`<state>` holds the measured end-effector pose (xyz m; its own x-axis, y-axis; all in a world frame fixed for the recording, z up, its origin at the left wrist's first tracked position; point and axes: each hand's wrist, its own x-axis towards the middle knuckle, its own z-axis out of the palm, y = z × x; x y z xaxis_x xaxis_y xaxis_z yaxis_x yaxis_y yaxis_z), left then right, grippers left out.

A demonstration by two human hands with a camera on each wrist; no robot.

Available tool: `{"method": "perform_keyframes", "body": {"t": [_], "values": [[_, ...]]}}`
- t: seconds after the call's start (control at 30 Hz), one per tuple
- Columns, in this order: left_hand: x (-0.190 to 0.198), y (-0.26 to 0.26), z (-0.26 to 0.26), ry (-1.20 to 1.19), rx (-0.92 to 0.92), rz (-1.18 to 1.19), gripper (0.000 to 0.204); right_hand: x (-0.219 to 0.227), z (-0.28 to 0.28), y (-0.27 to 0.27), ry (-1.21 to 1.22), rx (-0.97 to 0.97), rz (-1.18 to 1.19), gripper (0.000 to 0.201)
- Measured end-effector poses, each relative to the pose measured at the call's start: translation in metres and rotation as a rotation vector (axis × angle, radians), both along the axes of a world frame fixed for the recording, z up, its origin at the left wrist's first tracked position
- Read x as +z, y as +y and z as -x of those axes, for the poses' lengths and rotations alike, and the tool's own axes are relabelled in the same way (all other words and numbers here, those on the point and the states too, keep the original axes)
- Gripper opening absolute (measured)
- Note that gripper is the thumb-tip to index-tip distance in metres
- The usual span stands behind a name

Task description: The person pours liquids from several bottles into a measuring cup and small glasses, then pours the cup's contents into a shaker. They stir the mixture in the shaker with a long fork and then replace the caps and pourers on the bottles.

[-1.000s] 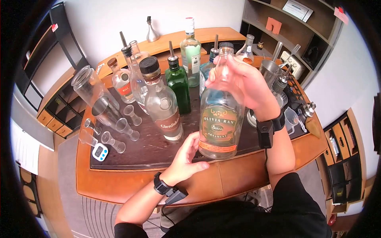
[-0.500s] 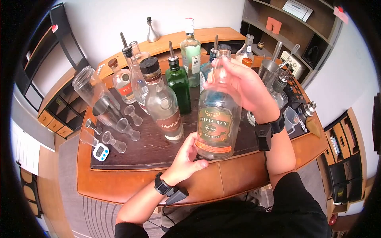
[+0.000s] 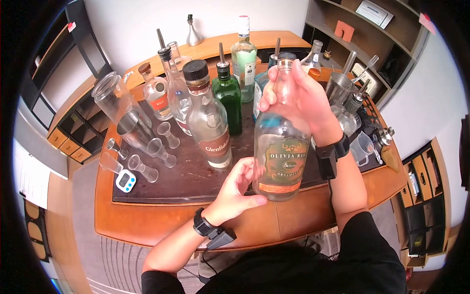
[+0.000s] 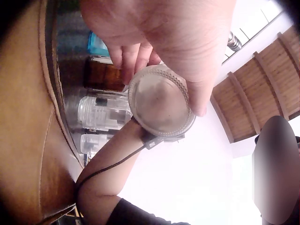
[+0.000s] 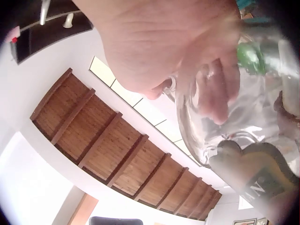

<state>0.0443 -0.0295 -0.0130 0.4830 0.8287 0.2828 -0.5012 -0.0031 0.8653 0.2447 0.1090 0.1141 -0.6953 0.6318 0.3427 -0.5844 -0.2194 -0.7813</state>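
Observation:
A clear glass bottle (image 3: 279, 127) with an "Olivia Ran" label (image 3: 289, 165) and an orange strip stands nearly upright in both hands, in front of the table edge. My right hand (image 3: 313, 100) grips its neck and shoulder from the right, fingers wrapped round the glass; the right wrist view shows those fingers (image 5: 213, 101) through it. Low on the bottle, my left hand (image 3: 235, 191) holds the base between thumb and fingers. From below, the left wrist view catches the round base (image 4: 160, 101), with the thumb (image 4: 199, 96) on one side and fingers (image 4: 133, 58) on the other.
Left of the held bottle stands a Glenfiddich bottle (image 3: 208, 122), with a green bottle (image 3: 227, 100) behind it. Several jiggers (image 3: 143, 169), a white timer (image 3: 126, 181) and a tall mixing glass (image 3: 117, 100) stand further left. A measuring jug (image 3: 362, 147) and shakers are on the right.
Both hands have moved the bottle slightly right and straightened it from a small tilt. Its label has swung toward the right. The whole head view has shifted a little.

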Motion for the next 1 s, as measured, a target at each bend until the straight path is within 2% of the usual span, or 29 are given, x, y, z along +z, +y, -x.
{"method": "perform_keyframes", "body": {"t": [1.0], "values": [[0.0043, 0.0008, 0.0007, 0.009, -0.015, -0.002, 0.075, -0.0038, 0.0022, 0.002, -0.036, -0.03, 0.045, 0.053]]}}
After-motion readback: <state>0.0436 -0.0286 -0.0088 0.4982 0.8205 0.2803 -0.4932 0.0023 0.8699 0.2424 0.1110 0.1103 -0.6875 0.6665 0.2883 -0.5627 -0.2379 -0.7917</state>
